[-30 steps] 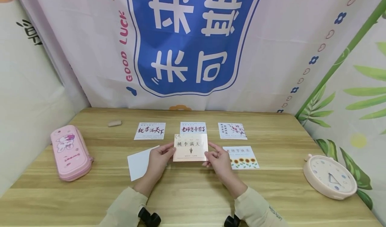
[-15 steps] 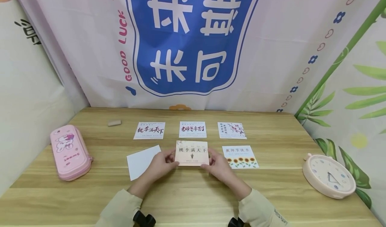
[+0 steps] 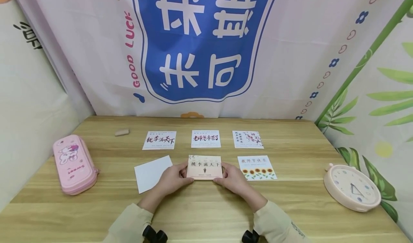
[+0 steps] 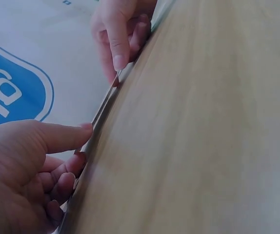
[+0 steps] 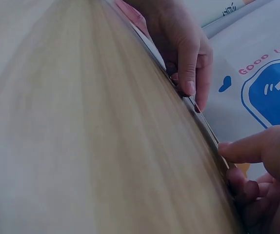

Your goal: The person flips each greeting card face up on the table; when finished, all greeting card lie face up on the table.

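Note:
A cream card [image 3: 204, 168] with dark characters is held between both hands in the head view, just above the table. My left hand [image 3: 174, 178] pinches its left side, thumb at the lower corner. On the opposite side, my right hand [image 3: 233, 177] pinches the card the same way. Both wrist views show the card edge-on as a thin line, with the left hand [image 4: 28, 170] and right hand [image 5: 262, 170] at its ends. A blank white card [image 3: 151, 173] lies tilted, partly behind the left hand. A sunflower card [image 3: 257, 167] lies to the right.
Along the back of the wooden table [image 3: 206, 214] lie a left card [image 3: 159, 140], a middle card [image 3: 205, 139] and a blossom card [image 3: 247, 139]. A small beige stick-like piece [image 3: 122, 132] lies behind the pink pencil case [image 3: 75, 164]. A round clock [image 3: 352, 188] sits at right.
Both hands have lowered the cream card towards me, uncovering the middle back card. Their thumbs have shifted to its lower corners.

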Action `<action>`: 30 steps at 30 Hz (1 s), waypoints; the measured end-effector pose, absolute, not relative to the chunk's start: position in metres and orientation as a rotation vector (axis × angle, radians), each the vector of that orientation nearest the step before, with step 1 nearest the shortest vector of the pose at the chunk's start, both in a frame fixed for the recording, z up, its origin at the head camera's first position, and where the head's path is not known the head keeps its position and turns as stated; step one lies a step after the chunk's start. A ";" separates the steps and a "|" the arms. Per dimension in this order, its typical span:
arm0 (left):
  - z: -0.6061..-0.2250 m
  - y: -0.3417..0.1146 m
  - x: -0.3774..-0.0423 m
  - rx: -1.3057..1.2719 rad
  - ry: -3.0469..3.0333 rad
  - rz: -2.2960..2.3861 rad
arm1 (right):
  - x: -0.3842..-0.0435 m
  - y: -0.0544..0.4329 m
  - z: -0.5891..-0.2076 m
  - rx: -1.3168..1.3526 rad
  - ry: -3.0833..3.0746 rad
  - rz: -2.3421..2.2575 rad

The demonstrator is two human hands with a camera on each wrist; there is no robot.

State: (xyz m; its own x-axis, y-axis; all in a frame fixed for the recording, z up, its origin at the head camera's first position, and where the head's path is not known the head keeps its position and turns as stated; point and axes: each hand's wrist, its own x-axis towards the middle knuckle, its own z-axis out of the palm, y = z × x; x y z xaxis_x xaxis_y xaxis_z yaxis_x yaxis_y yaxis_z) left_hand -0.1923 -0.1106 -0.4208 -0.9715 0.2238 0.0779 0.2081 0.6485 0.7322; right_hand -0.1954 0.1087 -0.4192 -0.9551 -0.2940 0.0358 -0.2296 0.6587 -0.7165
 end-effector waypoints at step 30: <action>-0.420 -0.114 -0.195 0.390 2.886 1.116 | -0.195 0.106 -0.419 -0.459 2.845 -1.147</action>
State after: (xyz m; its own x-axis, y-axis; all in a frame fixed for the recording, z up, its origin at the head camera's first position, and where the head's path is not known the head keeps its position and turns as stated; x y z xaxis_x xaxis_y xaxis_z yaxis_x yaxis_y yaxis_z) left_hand -0.1950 -0.1137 -0.4197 -0.9685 0.2395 0.0685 0.2232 0.7126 0.6651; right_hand -0.1950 0.1062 -0.4194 -0.9554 -0.2863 0.0727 -0.2567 0.6829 -0.6839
